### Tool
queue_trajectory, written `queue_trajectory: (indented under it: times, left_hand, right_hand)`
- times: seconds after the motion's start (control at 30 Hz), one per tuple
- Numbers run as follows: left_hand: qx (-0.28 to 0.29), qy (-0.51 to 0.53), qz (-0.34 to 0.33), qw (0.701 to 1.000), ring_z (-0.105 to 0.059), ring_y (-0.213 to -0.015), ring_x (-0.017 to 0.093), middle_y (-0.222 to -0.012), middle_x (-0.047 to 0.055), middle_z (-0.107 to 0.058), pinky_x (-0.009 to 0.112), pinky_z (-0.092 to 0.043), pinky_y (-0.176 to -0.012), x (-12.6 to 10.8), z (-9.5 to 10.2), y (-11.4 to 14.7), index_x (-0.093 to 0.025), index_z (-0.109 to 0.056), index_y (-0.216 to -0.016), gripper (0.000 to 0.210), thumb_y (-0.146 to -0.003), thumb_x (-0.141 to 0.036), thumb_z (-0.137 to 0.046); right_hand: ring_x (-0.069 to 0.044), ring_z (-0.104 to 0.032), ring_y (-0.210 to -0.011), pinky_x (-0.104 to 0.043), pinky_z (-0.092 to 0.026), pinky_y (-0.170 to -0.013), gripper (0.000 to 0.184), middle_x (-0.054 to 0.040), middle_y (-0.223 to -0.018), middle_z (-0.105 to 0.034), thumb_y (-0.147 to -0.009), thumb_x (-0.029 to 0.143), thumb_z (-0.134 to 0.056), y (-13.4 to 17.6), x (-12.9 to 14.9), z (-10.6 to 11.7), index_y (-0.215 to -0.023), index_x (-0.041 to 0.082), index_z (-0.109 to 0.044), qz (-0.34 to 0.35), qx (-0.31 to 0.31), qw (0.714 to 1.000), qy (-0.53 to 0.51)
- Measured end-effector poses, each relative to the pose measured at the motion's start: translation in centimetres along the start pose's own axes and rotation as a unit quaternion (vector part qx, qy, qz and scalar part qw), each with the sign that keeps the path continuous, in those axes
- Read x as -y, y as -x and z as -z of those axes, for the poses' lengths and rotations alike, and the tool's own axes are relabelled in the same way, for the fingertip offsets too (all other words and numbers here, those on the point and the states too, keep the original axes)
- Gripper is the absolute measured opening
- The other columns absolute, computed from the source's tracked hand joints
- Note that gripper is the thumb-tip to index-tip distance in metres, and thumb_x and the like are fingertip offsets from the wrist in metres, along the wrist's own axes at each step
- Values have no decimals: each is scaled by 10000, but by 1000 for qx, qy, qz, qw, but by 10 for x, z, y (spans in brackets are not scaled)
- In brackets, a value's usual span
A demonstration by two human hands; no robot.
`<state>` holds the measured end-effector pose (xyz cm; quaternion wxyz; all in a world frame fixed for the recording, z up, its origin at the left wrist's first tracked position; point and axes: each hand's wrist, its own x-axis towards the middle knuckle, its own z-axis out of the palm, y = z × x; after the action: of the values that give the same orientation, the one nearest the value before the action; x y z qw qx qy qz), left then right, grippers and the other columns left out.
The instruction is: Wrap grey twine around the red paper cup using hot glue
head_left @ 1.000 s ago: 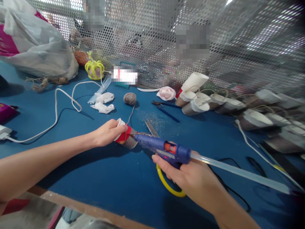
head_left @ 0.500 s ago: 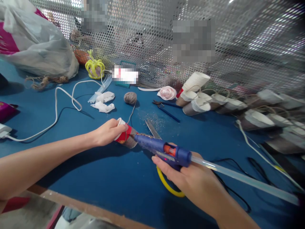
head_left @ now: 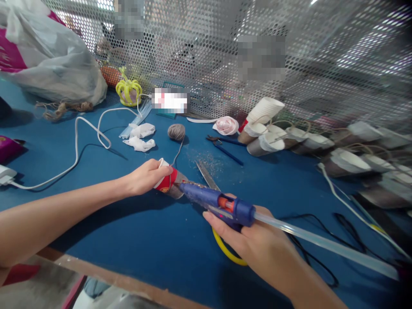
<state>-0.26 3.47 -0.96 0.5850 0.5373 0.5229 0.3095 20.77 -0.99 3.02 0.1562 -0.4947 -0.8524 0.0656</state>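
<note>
My left hand is closed around a red paper cup tipped on its side, its lower part wrapped in grey yarn. A strand runs from the cup to a ball of grey yarn behind it. In my right hand is a blue glue gun with a long clear glue stick out of its back. The gun's nozzle meets the cup's side at the edge of the yarn. Scissors with a yellow handle lie partly hidden beneath the gun and my right hand.
Pliers and a pink fabric rose lie behind the scissors. Several wrapped cups stand at right. A white cable crosses the left side. A plastic bag and perforated metal screen are at the back.
My right hand and the glue gun have shifted slightly left, with the nozzle still at the cup. The cup in my left hand has barely moved.
</note>
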Motion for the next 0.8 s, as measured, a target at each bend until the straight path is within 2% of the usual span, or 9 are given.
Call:
queue_trajectory:
  times: [0.2,0.53,0.8]
  left_hand:
    - [-11,-31,-10,999,-409,-449,90,-517,-5,-513,211,-306,-446,2,0,0,-94,-556,-665,298,-696,-358,-421]
    - [-5,-18,-12,1000,-438,-482,94,-542,4,-530,202,-325,-461,1,0,0,-98,-558,-650,292,-703,-346,-412]
    - [-2,-14,-10,1000,-408,-474,85,-518,-14,-490,197,-312,-460,-2,-2,0,-108,-525,-615,283,-699,-353,-410]
  right_hand:
    - [-210,-598,-603,-305,-484,-547,239,-49,-550,-589,-756,381,-436,-5,3,2,-681,249,-621,-24,-14,998,-58]
    - [-170,-557,-493,-270,-450,-461,209,-32,-549,-596,-771,347,-428,-4,5,5,-703,254,-602,-7,16,996,-88]
    - [-169,-567,-526,-265,-449,-466,109,-16,-604,-612,-738,331,-496,-4,5,2,-735,241,-557,-34,51,992,-111]
